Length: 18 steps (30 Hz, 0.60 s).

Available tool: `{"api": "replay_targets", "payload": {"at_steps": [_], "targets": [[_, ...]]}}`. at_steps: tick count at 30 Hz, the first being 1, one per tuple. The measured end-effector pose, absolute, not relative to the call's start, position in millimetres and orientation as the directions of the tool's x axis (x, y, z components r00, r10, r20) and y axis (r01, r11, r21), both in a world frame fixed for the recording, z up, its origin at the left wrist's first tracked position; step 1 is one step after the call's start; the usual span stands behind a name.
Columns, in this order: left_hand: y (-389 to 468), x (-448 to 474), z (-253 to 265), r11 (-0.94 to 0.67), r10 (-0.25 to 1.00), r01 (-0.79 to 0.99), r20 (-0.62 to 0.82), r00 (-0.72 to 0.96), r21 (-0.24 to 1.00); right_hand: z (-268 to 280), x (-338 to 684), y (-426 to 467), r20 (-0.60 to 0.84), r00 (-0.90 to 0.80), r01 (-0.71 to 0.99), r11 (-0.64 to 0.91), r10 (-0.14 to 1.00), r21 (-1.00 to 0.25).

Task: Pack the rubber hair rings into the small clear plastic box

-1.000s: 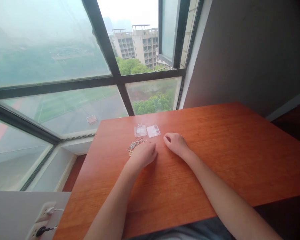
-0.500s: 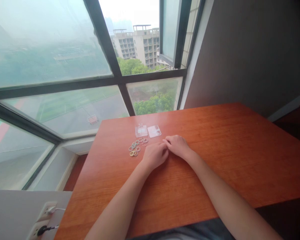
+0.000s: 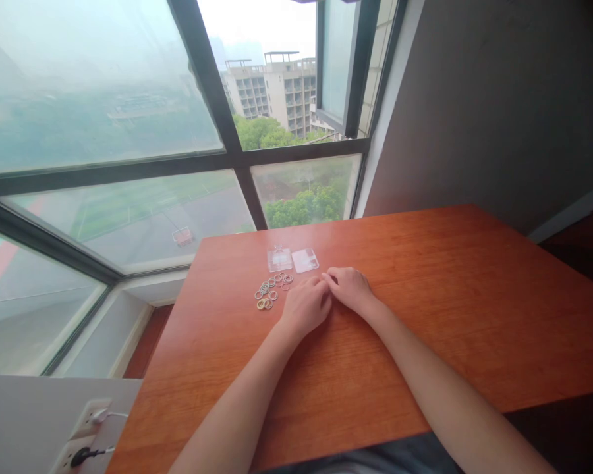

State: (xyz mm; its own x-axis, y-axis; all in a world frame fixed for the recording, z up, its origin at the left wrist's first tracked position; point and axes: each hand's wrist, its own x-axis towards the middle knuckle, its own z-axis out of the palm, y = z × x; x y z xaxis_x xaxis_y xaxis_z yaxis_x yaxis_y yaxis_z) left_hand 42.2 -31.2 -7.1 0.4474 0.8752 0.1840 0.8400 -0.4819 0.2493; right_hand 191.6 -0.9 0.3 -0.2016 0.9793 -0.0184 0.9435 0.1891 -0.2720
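1. The left hand has its fingers curled inward, knuckles up, just above or on the counter; the hand's own back hides most of them.
2. The right hand is bent toward it, fingers drawn together, and the tips of both hands meet or nearly meet. I cannot tell whether anything is pinched between them.
3. Just left of the left hand lies a loose cluster of pale rings, thin, round and dull silvery in look, several overlapping in an uneven line.
4. At the near end of that cluster are yellowish rings, overlapping one another and lying flat.
5. Beyond the rings sits a clear box, square, see-through and plastic-looking, with a small transparent piece upright at its far edge.
6. Beside its right side is a flat clear square, tilted slightly, of similar glassy plastic, near the right hand.
7. The counter is reddish-brown, wood-grained and smooth, with a soft sheen toward the window.
8. A dark window frame divides hazy panes; one sash stands swung outward. Through it show pale buildings and green trees.
9. A plain grey wall rises on the right. At lower left, a white plug and a black plug sit in wall sockets.
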Motion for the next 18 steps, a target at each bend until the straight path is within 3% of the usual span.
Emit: {"api": "replay_targets", "payload": {"at_steps": [18], "targets": [[-29.0,39.2,-8.1,-0.505,0.862,0.807,0.209,0.461,0.306,-0.5,191.8,-0.2,-0.017,-0.211,0.943,0.199,0.977,-0.267]]}}
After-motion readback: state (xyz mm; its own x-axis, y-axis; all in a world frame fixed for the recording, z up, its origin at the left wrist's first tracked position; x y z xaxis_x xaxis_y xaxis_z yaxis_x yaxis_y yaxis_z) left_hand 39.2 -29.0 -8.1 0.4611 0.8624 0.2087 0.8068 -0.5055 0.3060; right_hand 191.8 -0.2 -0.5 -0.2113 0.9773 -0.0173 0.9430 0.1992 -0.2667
